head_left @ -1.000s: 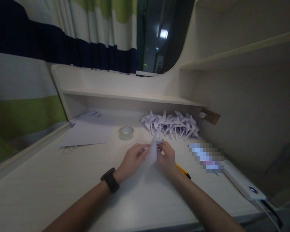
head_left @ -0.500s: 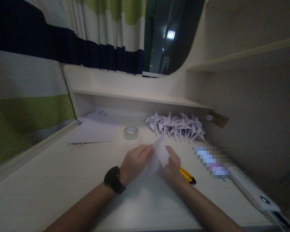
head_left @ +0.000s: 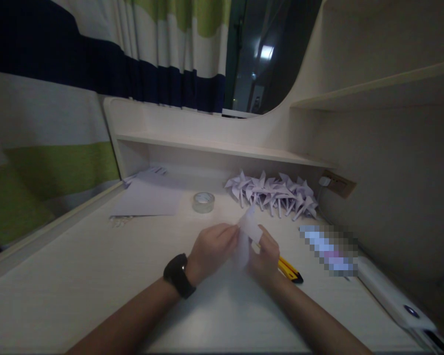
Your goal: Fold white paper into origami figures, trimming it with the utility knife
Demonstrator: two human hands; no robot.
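A folded piece of white paper (head_left: 250, 229) is held up over the middle of the desk, one pointed corner upward and another flap hanging below. My left hand (head_left: 214, 250), with a black watch (head_left: 179, 276) on the wrist, pinches its left side between thumb and fingers. From the right, my right hand (head_left: 265, 256) is curled closed around the paper's right edge; the paper hides some of its fingertips. Beneath and beside that hand lies a yellow and black utility knife (head_left: 290, 271), partly covered by it.
Several white paper pinwheels (head_left: 272, 192) stand in a row at the back right. A roll of clear tape (head_left: 203, 202) sits behind my hands. Paper sheets (head_left: 150, 197) lie at back left. To the right are a blurred-out flat object (head_left: 327, 249) and a long white device (head_left: 392, 293).
The paper has turned slightly, its lower flap now narrower and hanging more steeply. Both hands keep their grip. The whole view has shifted a little.
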